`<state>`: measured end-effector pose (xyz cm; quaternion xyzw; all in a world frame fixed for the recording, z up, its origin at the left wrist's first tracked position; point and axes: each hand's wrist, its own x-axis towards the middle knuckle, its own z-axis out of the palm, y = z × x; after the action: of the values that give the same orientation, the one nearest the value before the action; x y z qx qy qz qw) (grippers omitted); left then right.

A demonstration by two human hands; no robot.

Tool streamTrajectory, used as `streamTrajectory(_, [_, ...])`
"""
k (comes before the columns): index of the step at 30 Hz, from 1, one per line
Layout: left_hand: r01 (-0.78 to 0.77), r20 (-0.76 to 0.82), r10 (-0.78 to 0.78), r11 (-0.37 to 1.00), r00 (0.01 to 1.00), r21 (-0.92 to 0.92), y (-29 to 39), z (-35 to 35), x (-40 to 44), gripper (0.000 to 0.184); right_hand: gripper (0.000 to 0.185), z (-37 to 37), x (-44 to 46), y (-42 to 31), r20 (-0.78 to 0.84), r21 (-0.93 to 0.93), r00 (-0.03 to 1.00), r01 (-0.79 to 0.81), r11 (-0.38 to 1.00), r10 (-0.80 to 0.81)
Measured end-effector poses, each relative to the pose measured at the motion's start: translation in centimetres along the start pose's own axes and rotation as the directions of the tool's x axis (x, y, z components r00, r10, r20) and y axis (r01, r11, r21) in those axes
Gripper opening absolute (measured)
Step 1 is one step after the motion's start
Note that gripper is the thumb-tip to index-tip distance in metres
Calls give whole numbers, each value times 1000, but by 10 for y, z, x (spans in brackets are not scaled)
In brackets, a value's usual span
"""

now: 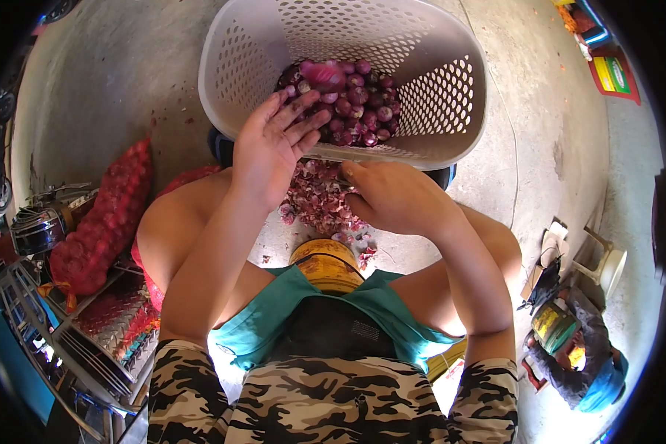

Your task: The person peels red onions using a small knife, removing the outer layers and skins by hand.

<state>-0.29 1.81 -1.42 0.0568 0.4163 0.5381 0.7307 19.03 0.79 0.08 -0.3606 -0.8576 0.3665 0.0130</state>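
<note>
My left hand (275, 142) is over the near left rim of a pale plastic basket (459, 148), palm up and fingers spread, with nothing in it. Just beyond its fingertips is a larger, blurred purple-red onion (323, 76); I cannot tell whether it rests on the pile or is in the air. Small red onions (357, 96) lie heaped in the basket. Below the near rim, my right hand (396, 194) has its fingers curled, and whatever they hold is hidden. Loose onion skins (318, 198) are piled on the floor beneath and between both hands.
A yellow container (325, 263) stands between my knees. To the left are a red mesh sack of onions (103, 222) and a metal rack (89, 348). Another person (596, 355) is at the lower right, near a white stool (607, 263). A cord (512, 140) runs along the floor.
</note>
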Motion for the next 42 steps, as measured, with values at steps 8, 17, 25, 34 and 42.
streamTrajectory(8, [-187,163,133,907,978,377,31,-7,-22,37,19,8,2,7,-49,-23,999,9,1000,-10])
streamTrajectory(17, [-578,140,599,643,788,502,128,-68,-96,37,32,4,3,2,182,-214,976,-76,974,116])
streamTrajectory(25, [486,-444,350,-36,824,873,117,-171,-212,27,26,5,5,1,151,-243,981,-80,967,119])
streamTrajectory(34, [451,-369,451,-86,812,888,46,-280,-228,59,20,7,5,0,159,-154,982,-76,985,100])
streamTrajectory(42, [451,-60,828,-241,557,859,34,-335,-194,83,21,11,8,0,187,-97,978,-76,992,93])
